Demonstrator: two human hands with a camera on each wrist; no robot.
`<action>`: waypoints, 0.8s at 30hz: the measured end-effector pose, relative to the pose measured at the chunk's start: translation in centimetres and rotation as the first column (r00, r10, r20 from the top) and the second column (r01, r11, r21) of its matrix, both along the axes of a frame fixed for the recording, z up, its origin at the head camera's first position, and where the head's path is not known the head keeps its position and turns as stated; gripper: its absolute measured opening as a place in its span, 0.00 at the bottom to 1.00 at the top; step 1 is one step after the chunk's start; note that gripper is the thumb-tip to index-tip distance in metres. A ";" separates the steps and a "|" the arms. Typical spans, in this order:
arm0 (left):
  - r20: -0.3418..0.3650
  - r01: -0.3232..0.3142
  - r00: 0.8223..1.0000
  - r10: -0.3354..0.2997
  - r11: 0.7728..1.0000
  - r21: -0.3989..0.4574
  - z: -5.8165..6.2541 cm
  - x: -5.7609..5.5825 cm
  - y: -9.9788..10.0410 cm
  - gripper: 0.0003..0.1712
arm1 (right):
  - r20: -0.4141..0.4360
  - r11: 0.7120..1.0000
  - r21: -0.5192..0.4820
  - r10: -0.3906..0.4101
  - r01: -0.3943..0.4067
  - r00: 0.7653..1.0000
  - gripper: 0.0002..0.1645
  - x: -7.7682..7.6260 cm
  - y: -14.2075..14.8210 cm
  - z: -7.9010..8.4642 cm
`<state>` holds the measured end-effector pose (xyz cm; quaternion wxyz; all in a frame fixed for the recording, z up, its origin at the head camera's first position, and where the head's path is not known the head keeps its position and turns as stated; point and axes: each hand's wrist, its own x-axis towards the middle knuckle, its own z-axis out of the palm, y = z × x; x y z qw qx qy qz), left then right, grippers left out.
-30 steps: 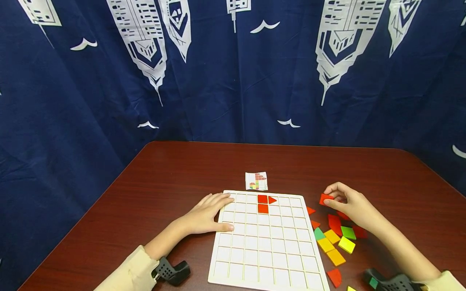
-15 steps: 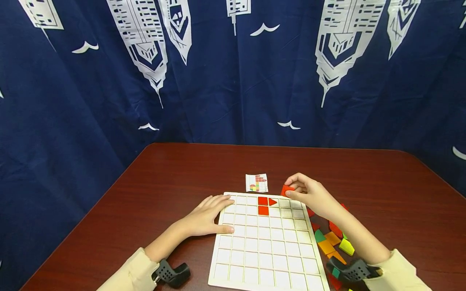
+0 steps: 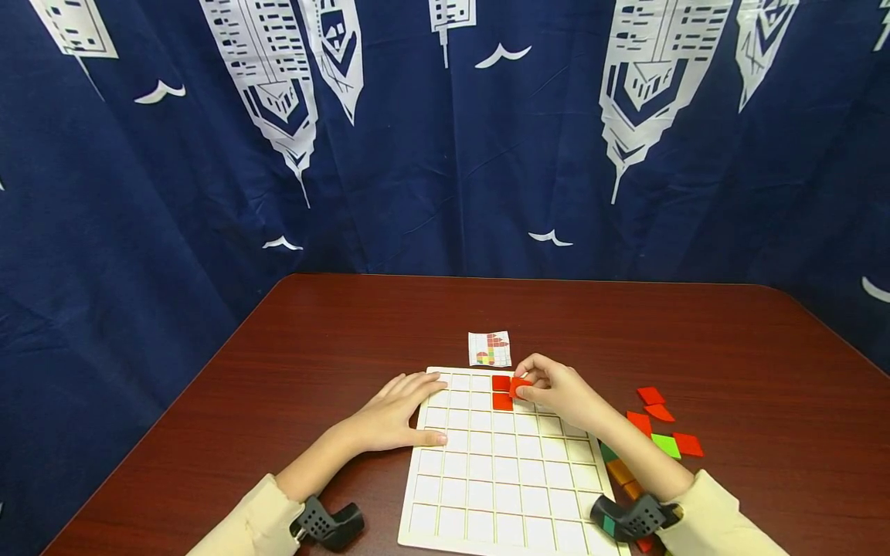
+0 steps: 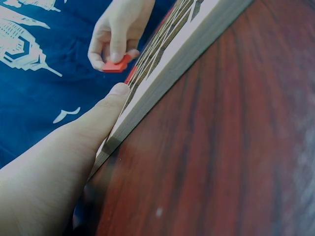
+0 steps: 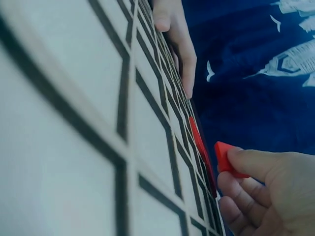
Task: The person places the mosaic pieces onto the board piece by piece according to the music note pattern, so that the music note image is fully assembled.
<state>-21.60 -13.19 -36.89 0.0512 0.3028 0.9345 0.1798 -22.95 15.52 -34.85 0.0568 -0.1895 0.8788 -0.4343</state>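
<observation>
My right hand [image 3: 563, 398] pinches a red square tile [image 5: 224, 156] between thumb and fingers, just above the far rows of a white gridded board [image 3: 504, 502]. Two red square tiles, a far one [image 3: 501, 383] and a nearer one [image 3: 503, 401], sit in neighbouring cells to its left. The held tile and fingers hide the small red triangle beside the far square. My left hand [image 3: 396, 413] rests on the board's left edge, fingers straight and thumb spread. In the left wrist view, the left thumb [image 4: 106, 110] lies along the board's rim.
A small printed card [image 3: 490, 349] with a coloured block picture lies beyond the board. Right of the board are loose tiles, including a green one [image 3: 666, 445], a red one [image 3: 688, 445] and orange ones [image 3: 621, 472], partly under the right forearm. A blue curtain [image 3: 431, 154] hangs behind the table.
My right hand has carried the red square tile leftward from the loose pieces to the board, beside the placed red squares. The left hand stays where it was.
</observation>
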 end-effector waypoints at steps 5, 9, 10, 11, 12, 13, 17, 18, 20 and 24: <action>0.002 -0.002 1.000 0.002 1.000 -0.002 -0.1 0.0 -0.1 0.46 | 0.002 1.000 -0.009 -0.002 0.002 1.000 0.12 -0.1 0.1 -0.6; 0.001 -0.001 1.000 0.001 1.000 -0.002 -0.1 0.0 -0.1 0.46 | 0.008 1.000 -0.008 0.020 -0.020 1.000 0.12 0.1 0.0 -0.7; 0.000 0.000 1.000 0.000 1.000 -0.003 -0.2 0.0 -0.1 0.46 | 0.006 1.000 -0.004 0.025 -0.025 1.000 0.12 0.1 -0.1 -0.7; -0.002 0.000 1.000 0.000 1.000 -0.005 -0.2 -0.1 -0.1 0.46 | 0.003 1.000 0.002 0.026 -0.026 1.000 0.12 0.2 -0.1 -0.7; -0.003 -0.001 1.000 0.001 1.000 -0.007 -0.2 -0.1 0.0 0.46 | 0.001 1.000 0.005 0.025 -0.025 1.000 0.12 0.2 -0.1 -0.7; -0.004 -0.001 1.000 0.001 1.000 -0.009 -0.2 -0.1 0.0 0.46 | -0.002 1.000 0.010 0.023 -0.023 1.000 0.12 0.2 0.0 -0.6; -0.002 0.000 1.000 0.000 1.000 -0.008 -0.1 -0.2 0.0 0.46 | -0.010 1.000 0.022 0.012 -0.012 1.000 0.11 0.1 0.3 -0.5; -0.002 0.000 1.000 0.000 1.000 -0.007 -0.1 -0.2 0.0 0.46 | -0.011 1.000 0.025 0.011 -0.011 1.000 0.11 0.1 0.4 -0.5; -0.002 0.000 1.000 0.000 1.000 -0.003 -0.1 -0.2 0.0 0.45 | -0.010 0.999 0.030 0.017 -0.017 1.000 0.11 0.1 0.6 -0.5; -0.002 -0.003 1.000 0.003 1.000 0.002 -0.1 -0.2 -0.1 0.45 | -0.004 0.998 0.043 0.045 -0.045 0.999 0.11 0.1 0.8 -0.6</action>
